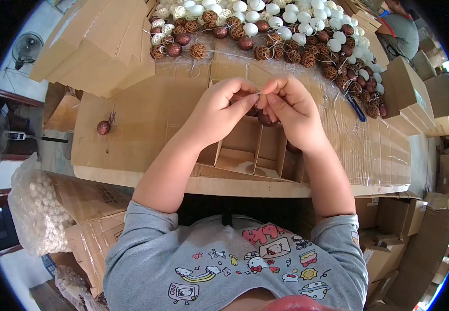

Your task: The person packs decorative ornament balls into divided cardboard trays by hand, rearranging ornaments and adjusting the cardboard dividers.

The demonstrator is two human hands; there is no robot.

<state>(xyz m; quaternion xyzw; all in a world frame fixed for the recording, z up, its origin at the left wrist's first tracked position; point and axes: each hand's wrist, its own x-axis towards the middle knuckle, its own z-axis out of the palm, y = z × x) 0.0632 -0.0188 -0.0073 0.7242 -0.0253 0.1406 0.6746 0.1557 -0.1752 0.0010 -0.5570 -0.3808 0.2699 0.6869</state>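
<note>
Above a cardboard box with dividers (238,141), my left hand (225,110) and my right hand (301,113) meet with thumbs and forefingers pinched together. Between the fingertips is something thin and small, too fine to make out. Just below my right fingers shows a brown glittery ball (267,120), partly covered; whether it hangs from my fingers or lies in the box I cannot tell. Another brown ball (293,149) sits in a right-hand compartment, half hidden by my right wrist. The near compartments in the middle hold no balls. My hands hide the box's far part.
Cardboard covers the worktable (147,124). A lone brown glittery ball (104,127) with a string lies at left. Across the back are white balls (290,17) and brown woven balls (307,58). A dark blue cutter (356,108) lies right; stacked cartons (97,44) stand left.
</note>
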